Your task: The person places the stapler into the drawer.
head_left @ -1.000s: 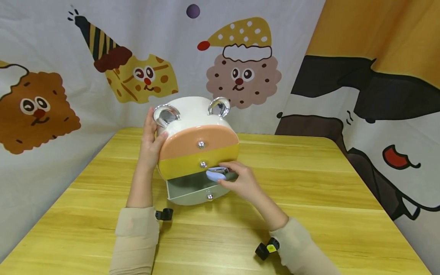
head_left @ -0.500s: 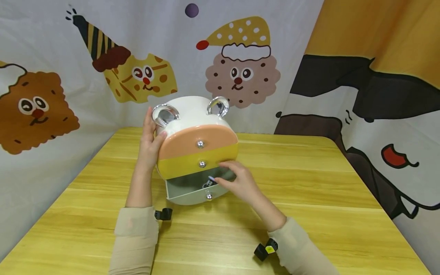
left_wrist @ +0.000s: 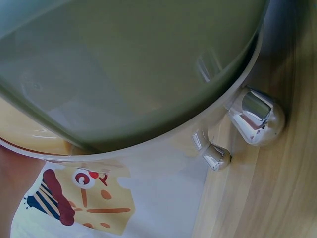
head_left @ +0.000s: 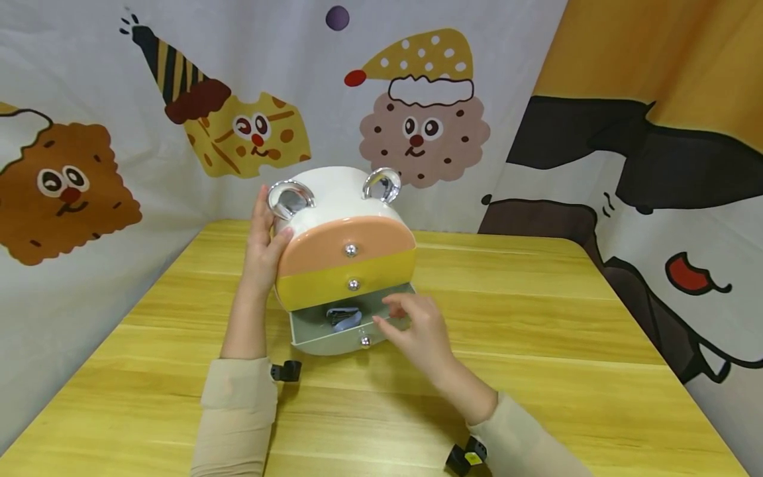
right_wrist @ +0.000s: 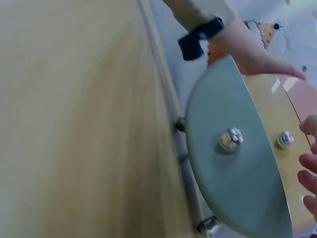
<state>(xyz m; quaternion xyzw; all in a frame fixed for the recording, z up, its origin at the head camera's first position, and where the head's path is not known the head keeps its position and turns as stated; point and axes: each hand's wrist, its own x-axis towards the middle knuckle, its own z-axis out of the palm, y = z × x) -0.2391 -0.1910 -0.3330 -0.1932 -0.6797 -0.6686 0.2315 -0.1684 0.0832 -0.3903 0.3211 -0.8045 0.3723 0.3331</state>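
A mini drawer cabinet [head_left: 336,189] with a white rounded shell and silver ears stands on the table. Its green bottom drawer [head_left: 324,346] is pulled out; the orange and yellow drawers above are closed. A small light-blue stapler [head_left: 344,319] with a dark metal middle lies in the green drawer. My left hand [head_left: 263,248] rests against the cabinet's left side, fingers straight up along it, thumb at the front edge. My right hand [head_left: 420,328] hovers at the drawer's right end, thumb and forefinger apart, holding nothing. In the right wrist view its fingertips [right_wrist: 308,161] show at the right edge.
Each drawer has a silver knob [head_left: 365,341]. The cabinet stands on shiny silver feet [left_wrist: 257,116]. The wooden table [head_left: 566,344] spreads around it, and a curtain [head_left: 238,53] printed with cartoon figures hangs behind.
The stapler has left my right hand's fingers and now lies in the green drawer. My right hand has drawn back slightly. The left hand and cabinet stay put.
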